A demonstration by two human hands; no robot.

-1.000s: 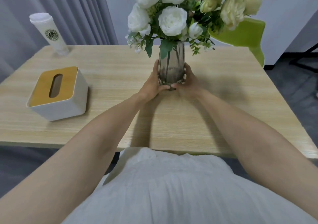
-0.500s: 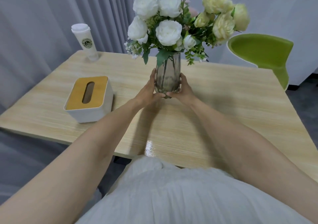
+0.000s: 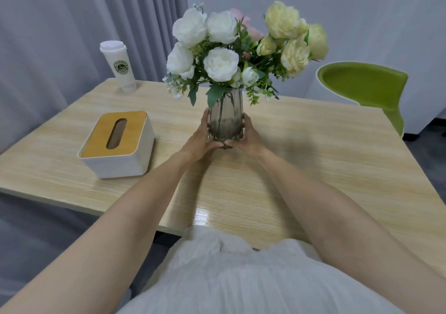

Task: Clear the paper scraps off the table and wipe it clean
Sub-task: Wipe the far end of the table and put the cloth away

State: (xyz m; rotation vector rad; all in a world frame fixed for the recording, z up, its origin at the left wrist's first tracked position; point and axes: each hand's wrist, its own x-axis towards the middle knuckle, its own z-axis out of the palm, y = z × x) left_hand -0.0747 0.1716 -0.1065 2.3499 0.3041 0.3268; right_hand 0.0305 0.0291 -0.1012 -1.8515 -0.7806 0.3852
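here, a person's left hand and right hand grip a smoky glass vase from either side, fingers curled round its lower part, thumbs nearly meeting in front. the vase, full of white and cream flowers, is upright at the middle of a pale wooden table directly before the person. a white tissue box sits to its left, a lidded cup at the far left corner, a green chair beyond the table.

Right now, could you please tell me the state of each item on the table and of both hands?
Vase: upright, full of flowers, held from both sides.
Left hand: grips the vase.
Right hand: grips the vase.
Tissue box: lid on, no tissue poking out.
Cup: upright, lid on.
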